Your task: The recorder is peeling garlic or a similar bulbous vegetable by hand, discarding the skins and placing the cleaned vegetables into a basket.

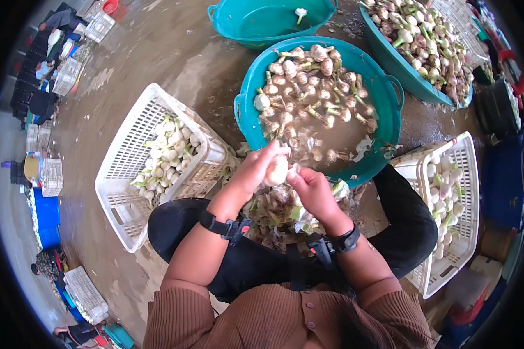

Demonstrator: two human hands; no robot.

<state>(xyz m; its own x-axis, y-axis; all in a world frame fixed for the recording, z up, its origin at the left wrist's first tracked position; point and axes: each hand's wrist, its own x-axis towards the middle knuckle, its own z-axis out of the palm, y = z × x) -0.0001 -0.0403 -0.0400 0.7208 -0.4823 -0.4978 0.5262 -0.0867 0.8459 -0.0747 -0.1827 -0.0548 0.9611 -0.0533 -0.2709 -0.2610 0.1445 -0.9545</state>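
Observation:
Between my two hands, over a heap of garlic skins point(273, 203), is a pale garlic bulb point(276, 171). My left hand point(256, 168) grips it, fingers wrapped along its left side. The thumb and forefinger of my right hand point(311, 186) pinch a whitish bit, seemingly skin, at the bulb's right side. Just beyond my hands stands a round green tub point(391, 126) of murky water, with many unpeeled garlic bulbs point(301, 78) and loose skins in it.
A white plastic crate point(131, 174) of peeled bulbs stands at left, another crate point(463, 261) at right. Behind are a heaped tub of garlic point(375, 52) and a green tub point(257, 22) holding one bulb. People work among crates along the far left.

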